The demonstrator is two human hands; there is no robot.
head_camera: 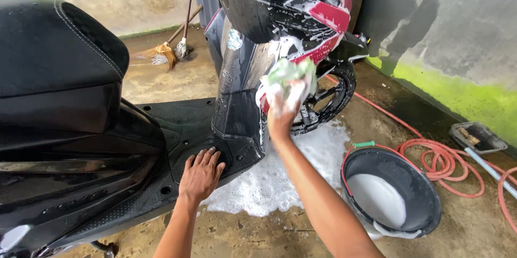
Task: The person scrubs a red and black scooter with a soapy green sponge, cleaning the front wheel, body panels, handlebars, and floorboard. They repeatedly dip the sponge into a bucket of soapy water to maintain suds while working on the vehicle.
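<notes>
A black and red scooter (242, 107) stands in front of me, its front panels streaked with soap foam. My right hand (284, 108) grips a soapy green and white sponge (287, 73) and presses it against the scooter's front side panel beside the front wheel (329, 96). My left hand (201, 174) rests flat, fingers spread, on the black footboard (177, 129). The black seat (54, 59) fills the left of the view.
A dark bucket (393, 191) with soapy water sits on the wet concrete floor at the right. A red hose (447, 161) coils beyond it, near a small dark tray (478, 137). Foam pools under the scooter. Brooms (169, 51) lean against the far wall.
</notes>
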